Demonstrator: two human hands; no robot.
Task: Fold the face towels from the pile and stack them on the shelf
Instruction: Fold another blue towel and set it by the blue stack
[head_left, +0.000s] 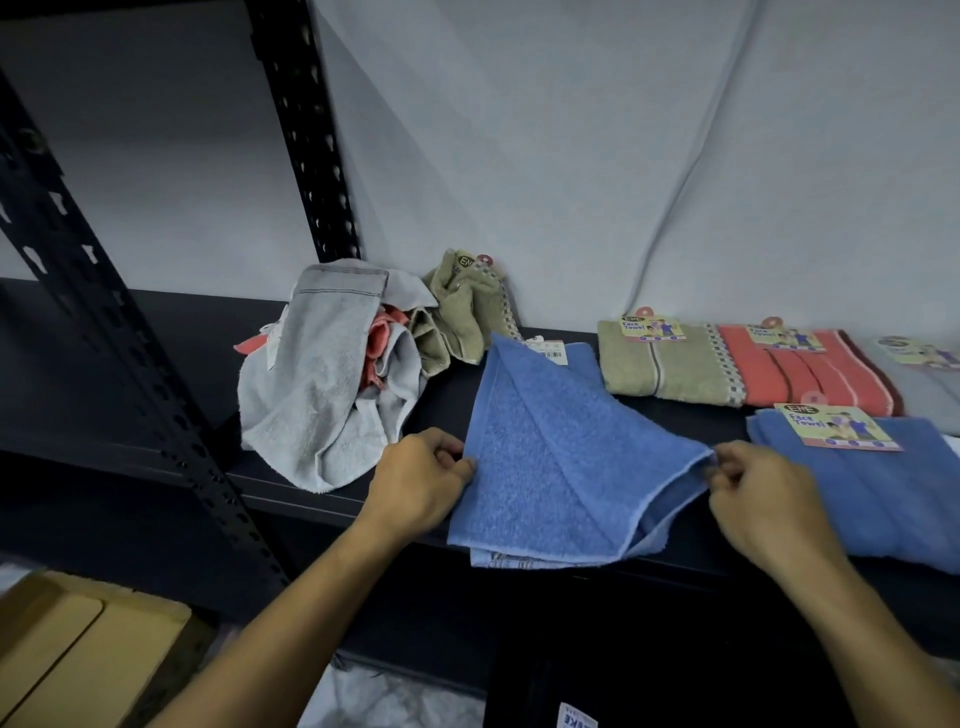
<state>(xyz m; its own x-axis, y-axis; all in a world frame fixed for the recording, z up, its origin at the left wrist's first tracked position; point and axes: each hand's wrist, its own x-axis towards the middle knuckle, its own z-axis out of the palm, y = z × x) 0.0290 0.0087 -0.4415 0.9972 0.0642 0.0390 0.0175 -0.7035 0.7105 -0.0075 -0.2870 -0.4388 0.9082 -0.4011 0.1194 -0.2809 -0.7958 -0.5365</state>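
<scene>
Nearest the camera, low at the left, lies a tan cardboard box (78, 649), and at the bottom edge a dark item with a white label (576, 719) whose print is too blurred to read. Above these, both forearms reach up to the front edge of the dark shelf (156, 374).

The left hand (418, 480) pinches the left edge of a blue face towel (561, 467) between thumb and curled fingers. The right hand (753, 493) pinches the towel's right corner the same way. The towel is partly folded, its upper layer lying diagonally over the lower, and its front part hangs over the shelf edge; a barcode tag (548, 351) shows at its far end.

Just right of the right hand rests a folded blue towel (872, 493) carrying a "Face Towel" card. Behind it, along the wall, sit a folded beige towel (660, 369), a folded coral towel (810, 374) and what looks like a grey towel (924, 400) cut off by the frame.

To the left, the unfolded pile (343, 374) holds grey, coral and beige towels heaped together, beside the black slotted upright (306, 130) of the rack. A pale cloth backdrop (623, 130) hangs behind.
</scene>
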